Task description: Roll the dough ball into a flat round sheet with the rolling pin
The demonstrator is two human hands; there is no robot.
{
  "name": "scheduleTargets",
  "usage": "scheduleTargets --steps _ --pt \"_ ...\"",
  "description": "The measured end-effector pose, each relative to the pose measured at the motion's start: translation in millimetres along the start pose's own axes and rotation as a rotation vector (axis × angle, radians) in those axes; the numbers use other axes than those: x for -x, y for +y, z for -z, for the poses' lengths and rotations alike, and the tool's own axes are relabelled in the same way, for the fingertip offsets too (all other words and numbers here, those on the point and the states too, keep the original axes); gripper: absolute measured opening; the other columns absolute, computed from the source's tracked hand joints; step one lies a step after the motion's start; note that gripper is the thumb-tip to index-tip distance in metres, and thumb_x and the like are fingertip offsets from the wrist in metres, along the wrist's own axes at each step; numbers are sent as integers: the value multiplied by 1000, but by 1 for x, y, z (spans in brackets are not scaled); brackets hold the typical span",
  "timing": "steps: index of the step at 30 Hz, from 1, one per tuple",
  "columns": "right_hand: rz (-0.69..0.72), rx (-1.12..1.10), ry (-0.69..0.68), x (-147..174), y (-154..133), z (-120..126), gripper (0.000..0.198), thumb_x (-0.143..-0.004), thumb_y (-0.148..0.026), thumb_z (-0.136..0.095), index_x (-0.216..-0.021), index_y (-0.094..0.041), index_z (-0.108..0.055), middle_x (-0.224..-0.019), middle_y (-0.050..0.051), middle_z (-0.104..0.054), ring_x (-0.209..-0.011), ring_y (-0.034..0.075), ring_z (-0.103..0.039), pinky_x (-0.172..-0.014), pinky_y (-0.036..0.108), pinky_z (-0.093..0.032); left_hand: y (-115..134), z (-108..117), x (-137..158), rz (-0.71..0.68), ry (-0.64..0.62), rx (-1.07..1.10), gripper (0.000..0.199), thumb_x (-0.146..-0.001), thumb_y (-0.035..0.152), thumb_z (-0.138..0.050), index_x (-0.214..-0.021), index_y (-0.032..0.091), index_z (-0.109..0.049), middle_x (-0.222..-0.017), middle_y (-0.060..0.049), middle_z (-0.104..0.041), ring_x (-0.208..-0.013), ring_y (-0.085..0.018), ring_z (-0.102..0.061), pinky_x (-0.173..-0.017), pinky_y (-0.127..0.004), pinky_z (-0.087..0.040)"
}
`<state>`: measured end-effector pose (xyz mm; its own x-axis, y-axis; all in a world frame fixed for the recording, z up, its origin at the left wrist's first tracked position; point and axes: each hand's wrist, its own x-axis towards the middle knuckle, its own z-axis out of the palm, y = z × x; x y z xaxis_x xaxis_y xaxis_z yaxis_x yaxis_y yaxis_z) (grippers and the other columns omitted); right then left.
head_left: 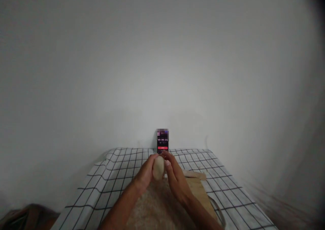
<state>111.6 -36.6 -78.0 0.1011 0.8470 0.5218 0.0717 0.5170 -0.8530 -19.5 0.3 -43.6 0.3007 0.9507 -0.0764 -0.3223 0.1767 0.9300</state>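
A pale, smooth, rounded piece of dough [158, 169] is held up between my two hands, over the near part of the table. My left hand [146, 171] wraps around its left side with the fingers closed. My right hand [177, 177] cups it from the right, the thumb close to its edge and the fingertips curving over its far end. Beneath the hands lies a wooden board [199, 191] with whitish flour across much of it. My forearms hide parts of the board.
A light wooden stick, perhaps a rolling pin [196, 174], lies across the board's far right corner. A phone [163, 144] with a timer leans against the wall [162, 70]. A checked cloth [228, 186] covers the table. A curved rim [218, 209] shows right of the board.
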Motion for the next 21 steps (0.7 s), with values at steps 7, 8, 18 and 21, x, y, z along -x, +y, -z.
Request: scheduleTargets --steps 7,8,18,21 --pt "112 166 -5 -1 5 -3 63 -103 -56 -60 -162 -35 -49 -168 4 -49 -157 33 -41 -131 60 -29 2 19 12 64 -12 147 49 -86 51 -81 -127 25 -71 -99 -4 -77 -72 -16 -68 -53 -23 -48" --pt "122 198 -16 -1 6 -4 63 -104 -54 -59 -162 -34 -48 -168 5 -49 -158 33 -40 -132 61 -27 3 20 13 107 5 233 44 -90 53 -77 -122 23 -73 -95 -4 -76 -68 -15 -67 -52 -23 -49" --pt "114 200 -42 3 3 -7 61 -106 -52 -54 -164 -35 -45 -163 6 -53 -143 32 -56 -122 54 -45 4 8 26 116 -48 462 29 -83 12 -80 -110 17 -72 -113 -12 -79 -95 -23 -77 -79 -31 -63" --pt "100 128 -77 6 2 -4 61 -107 -55 -54 -163 -34 -46 -164 6 -53 -151 32 -49 -126 56 -39 6 -6 28 125 31 417 27 -83 24 -84 -106 17 -72 -96 -6 -78 -78 -17 -74 -66 -24 -58"
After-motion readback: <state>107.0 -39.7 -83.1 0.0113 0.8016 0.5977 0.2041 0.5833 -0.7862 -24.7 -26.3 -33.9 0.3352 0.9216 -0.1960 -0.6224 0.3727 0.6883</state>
